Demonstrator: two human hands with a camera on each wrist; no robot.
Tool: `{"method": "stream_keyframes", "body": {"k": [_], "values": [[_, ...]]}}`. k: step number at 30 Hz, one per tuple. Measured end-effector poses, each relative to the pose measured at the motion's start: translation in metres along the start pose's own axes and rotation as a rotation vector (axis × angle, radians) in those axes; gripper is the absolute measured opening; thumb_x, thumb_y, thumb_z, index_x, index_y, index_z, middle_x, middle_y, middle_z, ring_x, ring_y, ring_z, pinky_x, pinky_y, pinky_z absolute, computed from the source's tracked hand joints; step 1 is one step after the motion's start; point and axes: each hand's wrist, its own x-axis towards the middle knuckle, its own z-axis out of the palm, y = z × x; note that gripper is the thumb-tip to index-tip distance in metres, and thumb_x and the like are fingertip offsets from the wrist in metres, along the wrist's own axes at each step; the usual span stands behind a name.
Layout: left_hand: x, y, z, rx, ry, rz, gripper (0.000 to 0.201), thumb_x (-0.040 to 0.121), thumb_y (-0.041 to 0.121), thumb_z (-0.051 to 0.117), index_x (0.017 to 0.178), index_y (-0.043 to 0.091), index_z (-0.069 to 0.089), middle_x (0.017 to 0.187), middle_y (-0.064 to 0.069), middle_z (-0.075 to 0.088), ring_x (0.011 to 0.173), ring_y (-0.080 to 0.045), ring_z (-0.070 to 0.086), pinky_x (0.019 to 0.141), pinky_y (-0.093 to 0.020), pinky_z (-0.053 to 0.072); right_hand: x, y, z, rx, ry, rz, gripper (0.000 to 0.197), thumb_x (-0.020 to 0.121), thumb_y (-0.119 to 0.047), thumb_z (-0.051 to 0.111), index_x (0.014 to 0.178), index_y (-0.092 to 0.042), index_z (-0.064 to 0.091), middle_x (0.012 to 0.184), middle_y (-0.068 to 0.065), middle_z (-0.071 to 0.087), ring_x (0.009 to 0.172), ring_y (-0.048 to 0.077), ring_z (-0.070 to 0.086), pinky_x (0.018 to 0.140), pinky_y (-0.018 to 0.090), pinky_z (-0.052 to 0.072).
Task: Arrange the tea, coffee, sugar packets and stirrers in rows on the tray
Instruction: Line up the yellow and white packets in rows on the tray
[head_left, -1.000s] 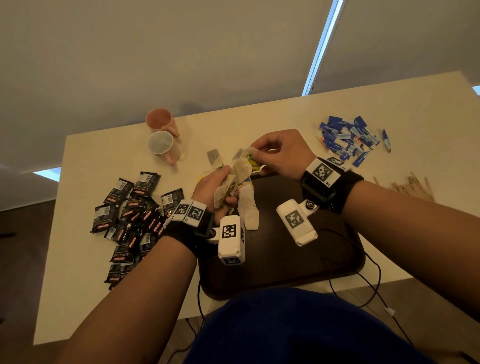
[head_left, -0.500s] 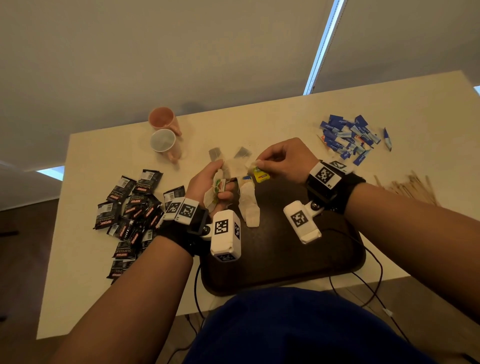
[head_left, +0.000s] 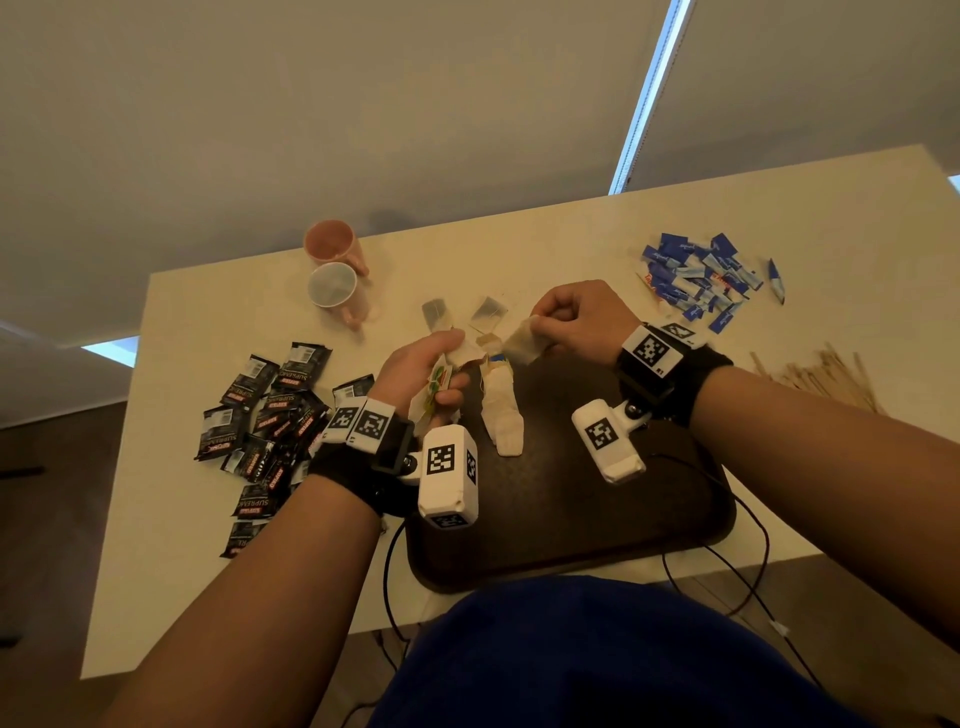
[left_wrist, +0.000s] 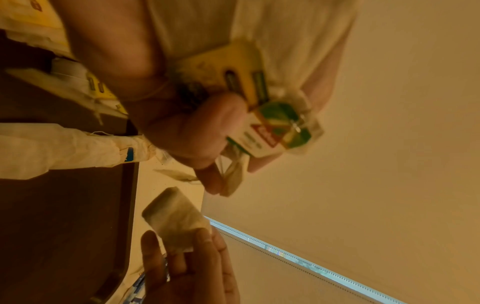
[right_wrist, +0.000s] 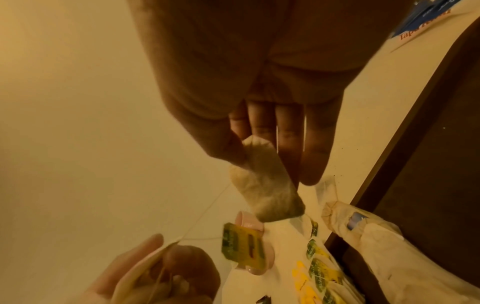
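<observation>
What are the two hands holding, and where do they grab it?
The right hand pinches one tea bag by its top end. The left hand grips a bunch of tea bags around their middle.

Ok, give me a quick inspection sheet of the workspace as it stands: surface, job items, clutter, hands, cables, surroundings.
Surface: pale table; dark tray at its near edge.
Job's things: row of tea bags on the tray's left part; two loose tea bags beyond the tray; black coffee sachets heaped on the left; blue sugar packets far right; wooden stirrers at the right edge.
Clutter: two pink mugs lying on their sides.
Grippers: left hand grips a bunch of tagged tea bags; right hand pinches one tea bag.
Cables: black wires hang off the near edge.
Surroundings: closed blinds; floor on the left.
</observation>
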Motion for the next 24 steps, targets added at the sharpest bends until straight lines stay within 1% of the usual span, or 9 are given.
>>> {"method": "stream_keyframes", "body": {"k": [2, 4, 6, 9, 13, 17, 20, 22, 24], "values": [[0.001, -0.001, 0.001, -0.033, 0.02, 0.032, 0.026, 0.1, 0.028, 0.048, 0.098, 0.003, 0.054, 0.056, -0.006, 0.058, 0.034, -0.009, 0.044, 0.03, -0.016, 0.033, 0.0, -0.003, -0.001, 0.072, 0.019, 0.018, 0.005, 0.09, -0.012, 0.065, 0.093, -0.009, 0.066, 0.091, 0.004, 0.067, 0.083, 0.019, 0.068, 0.059, 0.02, 0.057], [0.002, -0.002, 0.0, -0.047, 0.049, 0.049, 0.029, 0.101, 0.025, 0.047, 0.115, 0.0, 0.052, 0.072, -0.01, 0.068, 0.041, -0.012, 0.052, 0.032, -0.016, 0.039, 0.001, -0.007, -0.003, 0.18, 0.041, 0.044, 0.005, 0.09, -0.011, 0.064, 0.094, -0.008, 0.065, 0.091, 0.009, 0.069, 0.082, 0.022, 0.071, 0.061, 0.028, 0.06], [0.001, -0.003, -0.001, -0.03, 0.06, 0.028, 0.03, 0.101, 0.025, 0.046, 0.118, 0.001, 0.052, 0.078, -0.011, 0.072, 0.042, -0.014, 0.055, 0.034, -0.016, 0.043, 0.001, -0.013, -0.005, 0.3, 0.077, 0.063, 0.003, 0.091, -0.009, 0.063, 0.094, -0.007, 0.064, 0.088, 0.014, 0.071, 0.078, 0.025, 0.072, 0.062, 0.034, 0.061], [0.0, -0.003, 0.001, -0.012, 0.054, 0.019, 0.035, 0.103, 0.026, 0.043, 0.123, -0.001, 0.051, 0.074, -0.009, 0.072, 0.043, -0.014, 0.06, 0.035, -0.017, 0.045, 0.004, -0.023, -0.008, 0.426, 0.151, 0.055, 0.003, 0.092, -0.006, 0.062, 0.09, -0.008, 0.063, 0.086, 0.015, 0.07, 0.076, 0.024, 0.072, 0.06, 0.033, 0.06], [0.002, -0.005, 0.001, -0.034, 0.071, 0.02, 0.046, 0.103, 0.026, 0.046, 0.138, -0.004, 0.045, 0.084, -0.012, 0.072, 0.058, -0.021, 0.071, 0.04, -0.023, 0.052, 0.007, -0.036, -0.014, 0.5, 0.214, 0.036, 0.007, 0.092, -0.005, 0.059, 0.088, -0.009, 0.062, 0.088, 0.012, 0.069, 0.079, 0.024, 0.072, 0.063, 0.034, 0.06], [0.005, -0.006, 0.001, -0.094, 0.087, 0.039, 0.038, 0.102, 0.02, 0.048, 0.13, -0.006, 0.047, 0.098, -0.02, 0.067, 0.06, -0.023, 0.072, 0.042, -0.025, 0.053, 0.009, -0.045, -0.019, 0.529, 0.25, 0.019, 0.012, 0.092, -0.004, 0.057, 0.083, -0.012, 0.06, 0.092, 0.004, 0.06, 0.09, 0.023, 0.064, 0.069, 0.04, 0.061], [0.007, -0.005, -0.002, -0.015, 0.107, 0.091, 0.025, 0.099, 0.013, 0.049, 0.113, -0.006, 0.058, 0.089, -0.016, 0.071, 0.057, -0.017, 0.07, 0.045, -0.022, 0.052, 0.009, -0.046, -0.02, 0.5, 0.26, -0.003, 0.015, 0.092, -0.004, 0.055, 0.081, -0.012, 0.06, 0.094, 0.003, 0.055, 0.094, 0.023, 0.059, 0.067, 0.04, 0.061], [0.008, -0.004, -0.004, 0.065, 0.114, 0.094, 0.021, 0.098, 0.008, 0.047, 0.104, -0.004, 0.063, 0.077, -0.013, 0.068, 0.048, -0.012, 0.063, 0.043, -0.019, 0.049, 0.009, -0.046, -0.021, 0.5, 0.271, -0.007, 0.017, 0.092, -0.004, 0.053, 0.079, -0.013, 0.06, 0.093, 0.003, 0.054, 0.093, 0.023, 0.058, 0.067, 0.039, 0.061], [0.008, -0.003, -0.006, 0.085, 0.114, 0.11, 0.018, 0.097, 0.001, 0.044, 0.091, 0.003, 0.062, 0.079, -0.015, 0.065, 0.044, -0.012, 0.053, 0.04, -0.017, 0.044, 0.01, -0.046, -0.021, 0.509, 0.292, -0.001, 0.018, 0.093, -0.005, 0.053, 0.079, -0.014, 0.059, 0.092, 0.002, 0.054, 0.093, 0.023, 0.058, 0.069, 0.041, 0.061]]}}
